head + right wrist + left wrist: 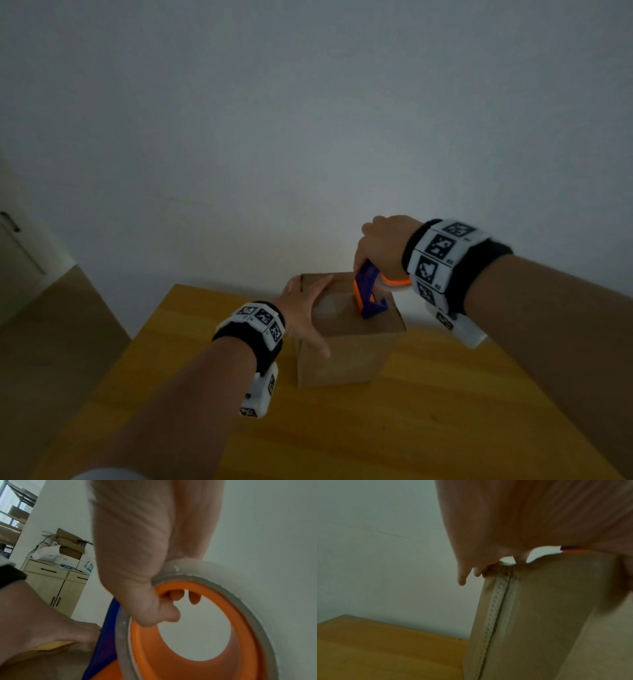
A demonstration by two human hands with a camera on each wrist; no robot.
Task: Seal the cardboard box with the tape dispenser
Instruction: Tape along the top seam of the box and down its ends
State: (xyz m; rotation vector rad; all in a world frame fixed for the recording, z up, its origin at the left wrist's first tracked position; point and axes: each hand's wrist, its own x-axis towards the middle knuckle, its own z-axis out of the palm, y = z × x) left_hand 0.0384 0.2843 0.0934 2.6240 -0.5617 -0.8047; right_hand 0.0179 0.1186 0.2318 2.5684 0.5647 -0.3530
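Blue-and-orange tape dispenser (368,291), brown cardboard box (346,356)

The right hand (383,245) covers the top of the tape dispenser (368,291), and its roll passes behind the wrist band. The left hand (303,311) hides the cardboard box (346,356) at its near-left top edge. Motion blurs both wrist views. The counter (428,428) runs off the lower edge.
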